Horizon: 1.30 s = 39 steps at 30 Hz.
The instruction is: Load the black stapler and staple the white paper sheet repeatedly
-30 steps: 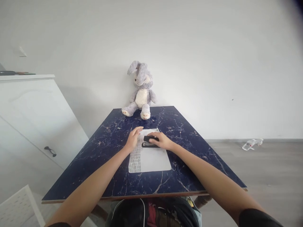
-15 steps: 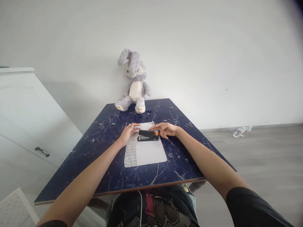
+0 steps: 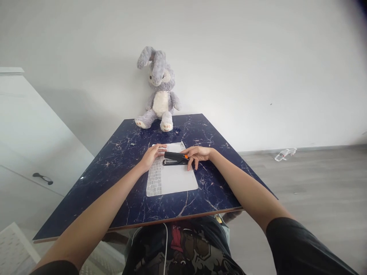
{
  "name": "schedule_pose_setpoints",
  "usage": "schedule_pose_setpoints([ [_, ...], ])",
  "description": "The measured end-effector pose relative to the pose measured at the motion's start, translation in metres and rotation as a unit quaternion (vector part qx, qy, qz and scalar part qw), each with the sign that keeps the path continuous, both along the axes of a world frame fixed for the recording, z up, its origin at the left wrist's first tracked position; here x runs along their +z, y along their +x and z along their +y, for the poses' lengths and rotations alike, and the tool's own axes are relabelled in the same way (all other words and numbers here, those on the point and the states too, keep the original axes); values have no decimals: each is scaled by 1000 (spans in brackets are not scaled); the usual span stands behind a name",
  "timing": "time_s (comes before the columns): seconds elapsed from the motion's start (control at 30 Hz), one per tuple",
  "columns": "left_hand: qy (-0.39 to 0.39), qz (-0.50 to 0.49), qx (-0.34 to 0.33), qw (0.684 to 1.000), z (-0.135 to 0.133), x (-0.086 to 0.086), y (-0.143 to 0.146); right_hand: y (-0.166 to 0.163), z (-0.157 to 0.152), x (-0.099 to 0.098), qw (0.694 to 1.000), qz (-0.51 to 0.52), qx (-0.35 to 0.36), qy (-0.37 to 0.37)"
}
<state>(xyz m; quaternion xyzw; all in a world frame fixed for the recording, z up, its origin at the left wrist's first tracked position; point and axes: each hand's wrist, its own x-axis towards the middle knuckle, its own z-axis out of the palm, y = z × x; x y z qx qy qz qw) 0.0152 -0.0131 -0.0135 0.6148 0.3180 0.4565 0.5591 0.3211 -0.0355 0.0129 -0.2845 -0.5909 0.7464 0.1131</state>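
A black stapler with an orange tip [image 3: 174,158] lies across the far part of a white sheet [image 3: 174,177] on the dark blue marbled table [image 3: 120,175]. My left hand [image 3: 153,154] rests flat on the sheet's far left corner, fingers stretched toward the stapler's left end. My right hand [image 3: 197,154] is at the stapler's right end, fingers curled loosely and touching it by the orange tip. The sheet has a patterned strip along its left edge.
A grey and white plush rabbit [image 3: 157,91] sits at the table's far edge against the wall. A white cabinet with a dark handle [image 3: 43,178] stands to the left. A crumpled plastic bottle [image 3: 283,154] lies on the grey floor at right.
My right hand lifted off the top of the stapler, moved to its right side, then came back to touch its right end. The camera view shifted; the left hand stayed on the sheet.
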Motion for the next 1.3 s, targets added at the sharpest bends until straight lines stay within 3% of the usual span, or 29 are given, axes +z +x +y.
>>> schedule_pose_setpoints([
  [0.3,-10,-15,-2,1000,0,0,0,5,13,-7,996,43,42,-62],
  [0.6,-18,1,4,1000,-4,3,1,5,12,-2,997,30,32,-64],
  [0.73,-23,4,15,1000,-5,5,1,0,6,1,1000,2,21,-2],
  [0.87,-25,1,13,1000,-4,4,1,-13,-7,6,983,-71,-4,172],
  [0.97,-1,-8,26,1000,-3,3,-1,-23,-13,7,931,-131,-38,338],
  [1.1,57,-60,86,993,-1,6,-3,-35,-15,-1,817,-147,-135,541],
  [1.2,11,-118,120,986,-1,8,-4,-43,-14,-10,717,-149,-227,642],
  [1.3,-66,-164,118,977,-2,10,-4,-47,-14,-14,637,-159,-281,700],
])
